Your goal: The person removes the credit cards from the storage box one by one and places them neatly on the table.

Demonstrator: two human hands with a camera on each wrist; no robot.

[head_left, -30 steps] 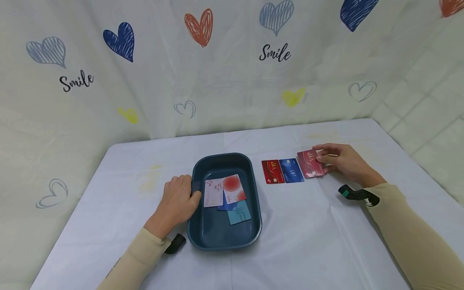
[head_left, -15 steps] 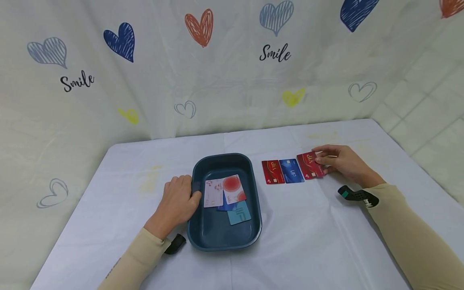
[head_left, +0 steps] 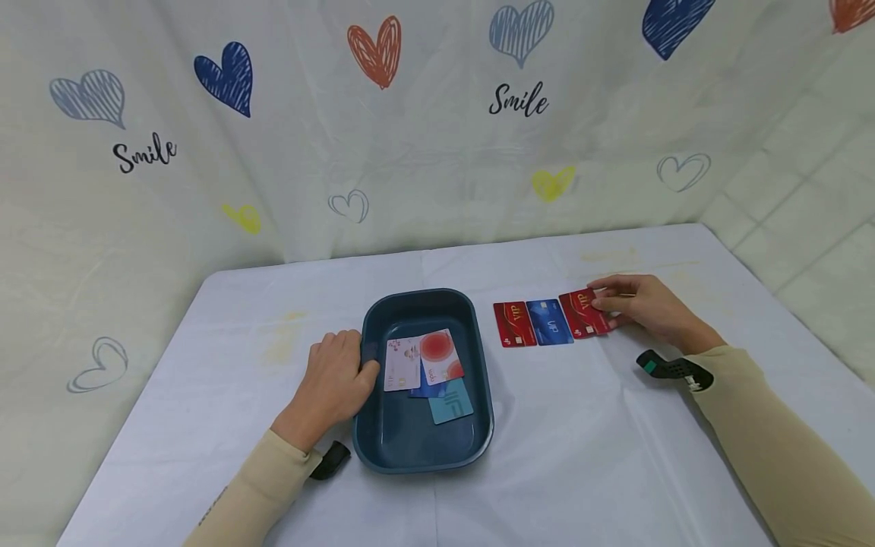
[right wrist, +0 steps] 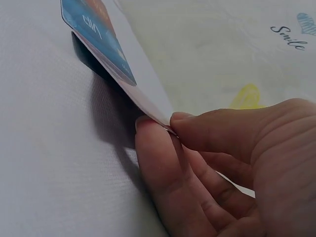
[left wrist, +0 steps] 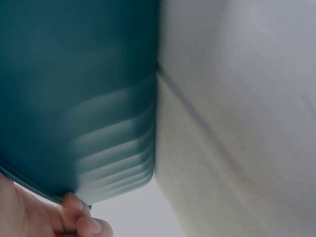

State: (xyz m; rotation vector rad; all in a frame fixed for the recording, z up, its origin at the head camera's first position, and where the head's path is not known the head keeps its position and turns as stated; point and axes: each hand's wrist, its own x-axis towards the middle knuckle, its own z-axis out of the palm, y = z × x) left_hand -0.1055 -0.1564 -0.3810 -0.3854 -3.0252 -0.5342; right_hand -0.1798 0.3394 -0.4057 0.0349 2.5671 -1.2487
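My left hand point(head_left: 336, 374) grips the left rim of a dark blue plastic tray point(head_left: 424, 454); in the left wrist view fingertips point(left wrist: 91, 224) curl at its rim. Several cards lie inside, among them a pale pink one point(head_left: 402, 365), a white one with a red circle point(head_left: 437, 348) and a teal one point(head_left: 451, 403). Between thumb and fingers, my right hand point(head_left: 645, 304) pinches a red VIP card point(head_left: 579, 310) by its right edge. Seen close in the right wrist view, the pinched card point(right wrist: 150, 91) is tilted, with its shadow on the cloth.
Left of the pinched card, a blue VIP card point(head_left: 549, 323) and another red VIP card point(head_left: 515, 324) lie side by side, right of the tray. White cloth point(head_left: 574, 441) covers the table. Behind it hangs a curtain point(head_left: 437, 137) printed with hearts.
The right hand has brought the red card slightly down toward the row, and the glare on its face has faded. The left hand and the tray stay put.
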